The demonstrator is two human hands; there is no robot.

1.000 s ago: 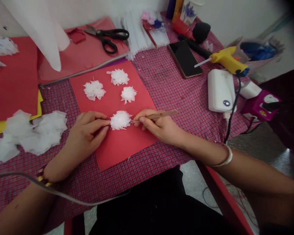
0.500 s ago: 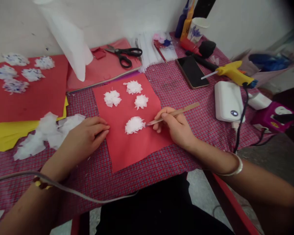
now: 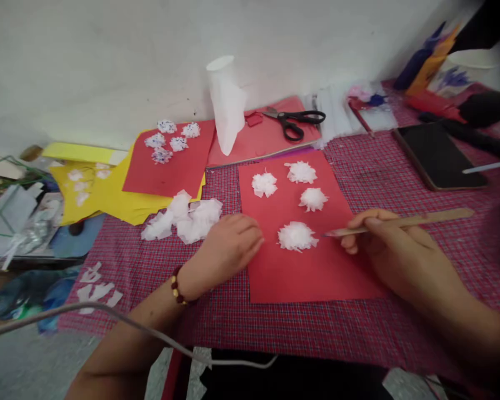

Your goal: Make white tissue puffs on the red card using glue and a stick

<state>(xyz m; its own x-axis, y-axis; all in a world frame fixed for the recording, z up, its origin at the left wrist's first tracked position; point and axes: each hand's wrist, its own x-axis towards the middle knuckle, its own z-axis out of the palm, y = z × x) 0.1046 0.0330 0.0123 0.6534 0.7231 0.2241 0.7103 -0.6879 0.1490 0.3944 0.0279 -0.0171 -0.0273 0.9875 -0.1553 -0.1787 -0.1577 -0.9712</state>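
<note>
My right hand [image 3: 395,244] pinches a thin, flat wooden stick [image 3: 425,218] with a narrow, darker tip. The tip points left, just short of a fluffy white paper flower [image 3: 296,237] on a red sheet [image 3: 312,278]. Three more white paper flowers, including one at the top [image 3: 301,172], sit farther up the sheet. My left hand [image 3: 233,241] rests at the sheet's left edge, fingers loosely bent and holding nothing. Beside it lie white tissue pieces [image 3: 200,219].
Behind are black-handled scissors [image 3: 294,122], a white paper roll [image 3: 227,105] and another red sheet [image 3: 170,178] with blue-speckled flowers. A phone [image 3: 441,155] lies at right. Yellow paper [image 3: 129,205] is at left. A cable [image 3: 150,331] crosses in front.
The view has swung left, so the table appears farther right and more shows at left. The stick tip is slightly farther from the nearest white flower. My left hand stays by the sheet's edge.
</note>
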